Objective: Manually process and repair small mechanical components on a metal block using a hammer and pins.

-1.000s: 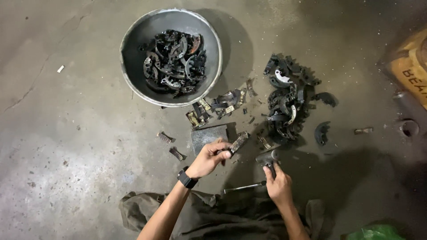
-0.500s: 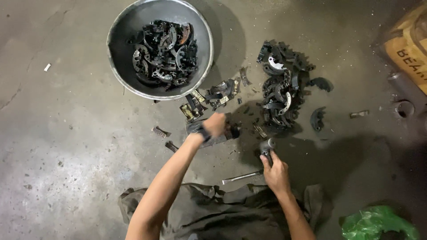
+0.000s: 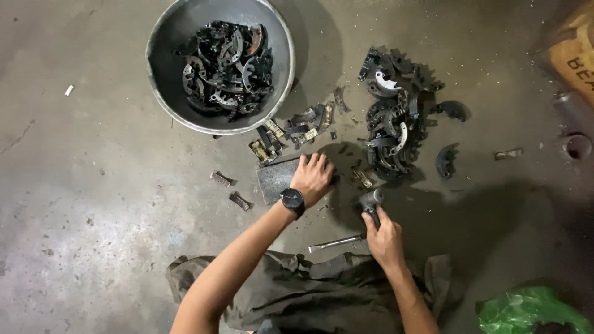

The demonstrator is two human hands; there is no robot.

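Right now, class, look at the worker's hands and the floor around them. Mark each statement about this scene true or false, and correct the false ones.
1. The left hand rests on a flat grey block. True.
2. The round metal basin is empty. False: it holds a heap of dark curved metal parts.
3. The right hand grips a hammer by its handle. True.
4. A wristwatch sits on the right wrist. False: it is on the left wrist.
5. A pile of dark curved parts lies on the floor beyond the right hand. True.
6. The thin metal rod stands upright in the basin. False: it lies flat on the floor near the right hand.
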